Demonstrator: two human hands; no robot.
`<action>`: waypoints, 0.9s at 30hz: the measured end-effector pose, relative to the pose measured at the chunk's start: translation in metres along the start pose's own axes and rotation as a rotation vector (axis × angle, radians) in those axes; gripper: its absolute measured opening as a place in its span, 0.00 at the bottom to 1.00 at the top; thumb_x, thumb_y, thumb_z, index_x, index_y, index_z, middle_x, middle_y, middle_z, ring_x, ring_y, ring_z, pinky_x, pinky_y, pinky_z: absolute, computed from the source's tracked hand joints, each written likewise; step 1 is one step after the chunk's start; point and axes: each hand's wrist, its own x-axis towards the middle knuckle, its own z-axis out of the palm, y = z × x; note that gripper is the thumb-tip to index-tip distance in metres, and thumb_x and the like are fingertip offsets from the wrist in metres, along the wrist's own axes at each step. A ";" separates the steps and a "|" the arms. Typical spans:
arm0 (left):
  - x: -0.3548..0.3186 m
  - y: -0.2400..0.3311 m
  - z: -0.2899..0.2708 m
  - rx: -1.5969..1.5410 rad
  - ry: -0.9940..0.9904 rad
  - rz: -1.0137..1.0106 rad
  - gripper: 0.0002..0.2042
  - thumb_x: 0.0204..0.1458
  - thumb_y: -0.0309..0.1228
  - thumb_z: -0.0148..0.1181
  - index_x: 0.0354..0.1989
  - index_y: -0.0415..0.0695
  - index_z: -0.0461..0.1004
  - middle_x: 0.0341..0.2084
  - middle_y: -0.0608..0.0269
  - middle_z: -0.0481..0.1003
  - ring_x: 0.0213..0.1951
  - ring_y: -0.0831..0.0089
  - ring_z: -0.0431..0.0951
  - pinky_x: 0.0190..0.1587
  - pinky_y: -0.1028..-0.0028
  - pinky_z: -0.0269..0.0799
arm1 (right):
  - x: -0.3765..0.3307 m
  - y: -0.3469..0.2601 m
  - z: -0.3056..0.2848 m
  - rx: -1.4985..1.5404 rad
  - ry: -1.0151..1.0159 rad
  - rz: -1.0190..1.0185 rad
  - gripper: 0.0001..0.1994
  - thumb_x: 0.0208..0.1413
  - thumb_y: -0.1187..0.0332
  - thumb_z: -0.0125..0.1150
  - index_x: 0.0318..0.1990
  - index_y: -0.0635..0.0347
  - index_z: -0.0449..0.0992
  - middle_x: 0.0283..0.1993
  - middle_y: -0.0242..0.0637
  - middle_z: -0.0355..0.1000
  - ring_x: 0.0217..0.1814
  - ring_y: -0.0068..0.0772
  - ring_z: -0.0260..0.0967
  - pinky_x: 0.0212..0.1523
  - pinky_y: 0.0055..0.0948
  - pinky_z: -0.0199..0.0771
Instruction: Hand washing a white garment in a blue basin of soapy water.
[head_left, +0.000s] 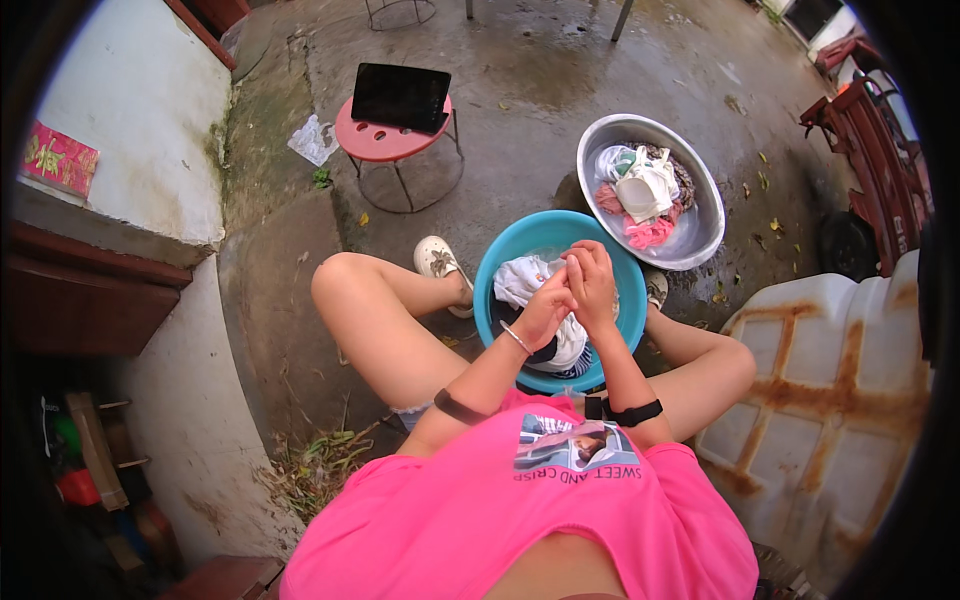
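Between my knees stands a round turquoise basin (pixel 486 285) with wet laundry inside. White cloth (pixel 521 281) lies at its left, and dark and striped pieces show lower down. Over the basin my left hand (pixel 545 309), with a bracelet at its wrist, meets my right hand (pixel 594 288). The fingers of both are bent and pressed together. Whatever may be between them is too small or hidden to make out. Just beyond, to the right, a silver metal basin (pixel 712 221) holds more clothes, with a white piece (pixel 646 189) over pink ones (pixel 649 232).
Ahead to the left, a red stool (pixel 384 143) carries a dark tablet (pixel 401 95). Crumpled white paper (pixel 313 140) lies beside it on the wet concrete. A rust-streaked white container (pixel 830 370) stands close on my right. A white wall (pixel 140 120) runs along the left.
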 end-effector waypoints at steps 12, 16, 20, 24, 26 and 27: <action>-0.001 0.024 0.003 0.111 -0.071 -0.019 0.34 0.38 0.12 0.48 0.61 0.36 0.51 0.56 0.55 0.62 0.52 0.69 0.69 0.52 0.75 0.66 | -0.006 0.076 -0.028 0.180 -0.136 0.377 0.16 0.56 0.62 0.45 0.33 0.67 0.75 0.36 0.44 0.70 0.39 0.40 0.67 0.42 0.32 0.64; -0.002 0.040 -0.005 0.137 -0.063 0.026 0.34 0.37 0.14 0.47 0.60 0.38 0.54 0.56 0.56 0.62 0.51 0.68 0.70 0.50 0.76 0.68 | -0.026 0.105 -0.024 -0.041 -0.230 0.295 0.17 0.57 0.60 0.46 0.44 0.65 0.72 0.48 0.50 0.67 0.53 0.48 0.62 0.53 0.34 0.60; -0.004 0.042 -0.011 0.161 -0.063 0.005 0.32 0.38 0.14 0.47 0.59 0.38 0.56 0.55 0.55 0.63 0.49 0.69 0.71 0.48 0.76 0.69 | 0.016 0.020 -0.032 0.418 -0.122 0.186 0.19 0.58 0.58 0.46 0.46 0.64 0.71 0.51 0.47 0.66 0.55 0.39 0.62 0.54 0.31 0.60; -0.007 0.045 -0.007 0.268 -0.066 -0.011 0.27 0.41 0.17 0.54 0.56 0.36 0.60 0.50 0.54 0.68 0.47 0.71 0.72 0.48 0.76 0.69 | 0.022 0.035 -0.021 0.721 -0.500 0.377 0.18 0.59 0.57 0.47 0.38 0.65 0.75 0.34 0.33 0.71 0.34 0.22 0.65 0.36 0.23 0.64; -0.008 0.049 -0.013 0.278 -0.064 0.004 0.26 0.42 0.19 0.58 0.54 0.36 0.62 0.47 0.54 0.70 0.46 0.72 0.72 0.48 0.76 0.68 | 0.013 0.049 -0.021 0.632 -0.583 0.342 0.17 0.59 0.57 0.48 0.35 0.65 0.75 0.28 0.29 0.69 0.30 0.18 0.62 0.32 0.21 0.61; -0.010 0.050 -0.019 0.353 0.020 0.034 0.23 0.43 0.22 0.59 0.52 0.36 0.65 0.44 0.56 0.71 0.42 0.74 0.73 0.44 0.78 0.69 | 0.008 0.053 -0.020 0.538 -0.662 0.307 0.18 0.59 0.57 0.49 0.31 0.65 0.75 0.23 0.25 0.67 0.25 0.15 0.58 0.27 0.19 0.58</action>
